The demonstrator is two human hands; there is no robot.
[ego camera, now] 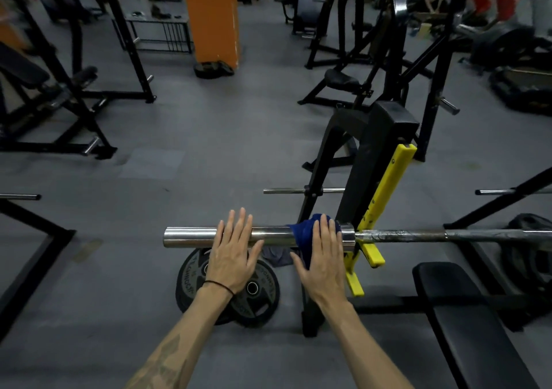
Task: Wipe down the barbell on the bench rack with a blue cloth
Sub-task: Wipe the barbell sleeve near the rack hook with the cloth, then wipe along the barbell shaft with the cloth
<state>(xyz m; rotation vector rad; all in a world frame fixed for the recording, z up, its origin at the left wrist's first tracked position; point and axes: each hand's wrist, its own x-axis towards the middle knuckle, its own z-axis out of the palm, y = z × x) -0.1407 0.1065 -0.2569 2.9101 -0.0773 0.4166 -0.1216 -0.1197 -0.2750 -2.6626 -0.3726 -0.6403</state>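
The flat left hand (231,258) rests on the shiny steel barbell sleeve (191,237). At its 3 o'clock, the right hand (324,257), fingers straight, presses the dark blue cloth (304,233) onto it.

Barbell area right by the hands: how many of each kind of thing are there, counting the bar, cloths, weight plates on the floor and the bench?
Barbell: 1
Blue cloth: 1
Grey cloth on the floor: 1
Weight plates on the floor: 2
Bench: 1
Total: 6
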